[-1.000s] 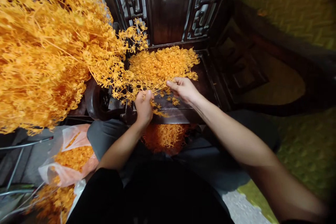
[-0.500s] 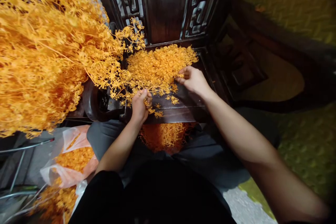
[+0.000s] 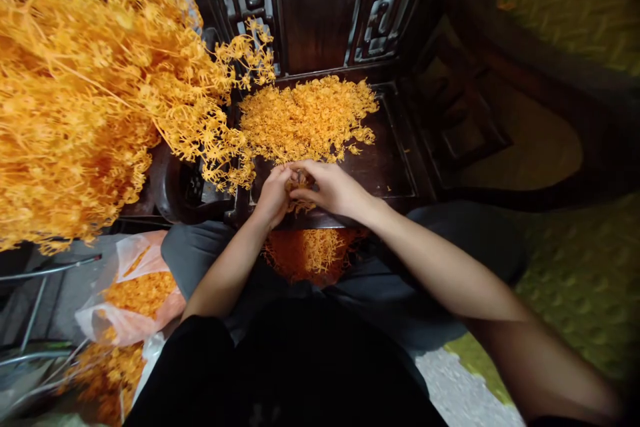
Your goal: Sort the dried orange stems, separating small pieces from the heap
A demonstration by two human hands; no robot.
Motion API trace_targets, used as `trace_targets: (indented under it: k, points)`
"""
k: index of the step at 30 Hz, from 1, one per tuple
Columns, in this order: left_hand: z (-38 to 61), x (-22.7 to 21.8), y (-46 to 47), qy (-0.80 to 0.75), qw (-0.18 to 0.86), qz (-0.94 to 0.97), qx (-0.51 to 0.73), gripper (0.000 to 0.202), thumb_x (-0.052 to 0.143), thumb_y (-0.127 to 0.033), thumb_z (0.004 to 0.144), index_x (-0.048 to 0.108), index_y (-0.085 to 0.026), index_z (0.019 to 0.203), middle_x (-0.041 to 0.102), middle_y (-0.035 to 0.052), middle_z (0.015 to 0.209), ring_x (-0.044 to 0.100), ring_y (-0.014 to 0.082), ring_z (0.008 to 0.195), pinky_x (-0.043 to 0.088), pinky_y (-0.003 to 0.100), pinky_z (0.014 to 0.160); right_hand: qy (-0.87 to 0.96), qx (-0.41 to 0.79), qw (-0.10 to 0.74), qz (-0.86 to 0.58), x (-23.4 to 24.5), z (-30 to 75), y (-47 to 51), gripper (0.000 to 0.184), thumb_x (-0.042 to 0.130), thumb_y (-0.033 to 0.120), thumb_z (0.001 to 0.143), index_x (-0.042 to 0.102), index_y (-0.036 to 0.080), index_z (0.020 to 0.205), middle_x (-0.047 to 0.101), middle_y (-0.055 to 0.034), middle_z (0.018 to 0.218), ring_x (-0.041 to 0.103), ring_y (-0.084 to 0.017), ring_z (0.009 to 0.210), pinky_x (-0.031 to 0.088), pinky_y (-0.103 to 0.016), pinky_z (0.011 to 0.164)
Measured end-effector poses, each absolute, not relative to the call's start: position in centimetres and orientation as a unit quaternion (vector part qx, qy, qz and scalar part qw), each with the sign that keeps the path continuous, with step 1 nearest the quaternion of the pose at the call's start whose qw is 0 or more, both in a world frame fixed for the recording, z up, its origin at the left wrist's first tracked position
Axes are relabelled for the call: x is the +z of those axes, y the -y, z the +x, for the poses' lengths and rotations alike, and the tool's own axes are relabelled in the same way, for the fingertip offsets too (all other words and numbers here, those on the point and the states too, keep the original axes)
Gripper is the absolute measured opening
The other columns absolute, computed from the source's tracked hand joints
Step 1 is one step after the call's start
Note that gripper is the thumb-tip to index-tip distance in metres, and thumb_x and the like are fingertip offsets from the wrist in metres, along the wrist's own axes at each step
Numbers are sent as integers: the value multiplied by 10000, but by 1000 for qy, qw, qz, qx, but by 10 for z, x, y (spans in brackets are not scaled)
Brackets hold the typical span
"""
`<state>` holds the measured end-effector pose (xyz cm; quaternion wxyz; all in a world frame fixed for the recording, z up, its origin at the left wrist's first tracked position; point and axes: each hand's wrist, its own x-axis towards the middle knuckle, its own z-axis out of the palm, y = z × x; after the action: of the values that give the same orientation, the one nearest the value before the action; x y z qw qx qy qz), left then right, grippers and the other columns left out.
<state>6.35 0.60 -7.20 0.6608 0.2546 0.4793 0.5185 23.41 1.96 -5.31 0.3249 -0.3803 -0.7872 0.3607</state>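
Note:
My left hand (image 3: 274,195) is closed round a small orange dried-flower sprig (image 3: 301,203) at the front of a dark wooden chair seat (image 3: 395,140). The fingers of my right hand (image 3: 334,187) curl in from the other side and meet the left fingertips at the sprig, part of which the hands hide. Just beyond both hands lies a loose heap of orange flower heads (image 3: 305,117) on the seat. A large bunch of orange dried flowers (image 3: 95,80) rises to the left, its branches reaching over the seat's left side.
Below the seat edge, between my knees, a container of orange sprigs (image 3: 320,253) shows. A pinkish plastic bag (image 3: 120,323) of orange flowers sits on the floor at left, near metal tubes (image 3: 35,310). The chair's carved back (image 3: 320,7) stands ahead; a curved armrest (image 3: 173,193) is at left.
My right hand has moved left and towards me from the heap's right edge to meet my left hand. Pieces at the seat's front have been gathered in. The view has shifted slightly.

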Motion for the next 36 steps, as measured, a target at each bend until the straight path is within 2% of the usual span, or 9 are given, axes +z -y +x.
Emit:
trace_targets:
  k: [2,5,9,14,19,22,26,31,36]
  points:
    - [59,-70,-6,-454,698,265,485,165,772,-243,850,660,-171,948,652,31,848,614,126,710,500,248,623,762,379,333,-407,-57,232,-20,86,723,283,931,730,213,980,729,-31,885,614,-168,766,443,-315,740]
    - [52,-70,-9,-474,673,284,492,333,845,-154,706,667,-160,987,692,26,813,660,142,703,544,271,639,720,398,340,-456,-55,236,-22,156,745,276,913,711,190,787,685,-9,716,556,-139,641,388,-300,656]
    - [55,-76,-19,-499,595,271,569,313,768,-43,597,651,-141,870,668,-7,687,625,116,579,507,235,548,757,356,363,-411,-38,239,-15,152,743,198,886,693,189,743,677,-13,734,585,-150,672,404,-307,670]
    - [53,-84,-34,-518,576,188,604,249,739,-43,645,621,-144,841,664,-9,667,627,106,574,512,228,546,793,288,400,-358,-9,247,7,160,664,178,932,688,211,776,668,-38,782,616,-184,722,449,-339,686]
    - [48,-87,-29,-511,590,217,587,262,827,-95,646,662,-142,845,705,8,718,663,122,621,558,255,589,789,222,415,-394,-4,260,6,138,569,242,1002,706,238,1008,692,-90,956,657,-244,884,514,-399,820]
    - [59,-85,-18,-488,621,275,549,297,891,-140,626,726,-118,872,739,48,744,677,133,637,562,261,594,838,189,325,-395,-24,254,-4,325,466,273,1044,618,185,1316,643,-154,1113,633,-288,1020,528,-454,906]
    - [68,-80,-9,-500,619,291,531,272,901,-128,624,765,-112,859,743,49,723,653,111,595,528,235,570,879,152,228,-390,-54,241,-14,683,663,477,958,450,133,1508,602,-202,1227,579,-358,1132,506,-539,988]
    - [55,-68,-8,-446,703,288,473,268,865,-232,741,811,-116,977,785,103,875,731,152,743,604,283,702,876,138,251,-387,-64,235,-18,271,481,357,1069,608,165,1212,664,-141,1055,606,-281,989,492,-437,896]
    - [48,-66,-10,-436,719,209,499,170,835,-94,738,797,-118,901,770,91,852,712,135,715,597,287,704,893,38,263,-364,-61,231,-12,266,412,321,1095,625,163,1111,653,-125,958,553,-254,892,415,-402,800]
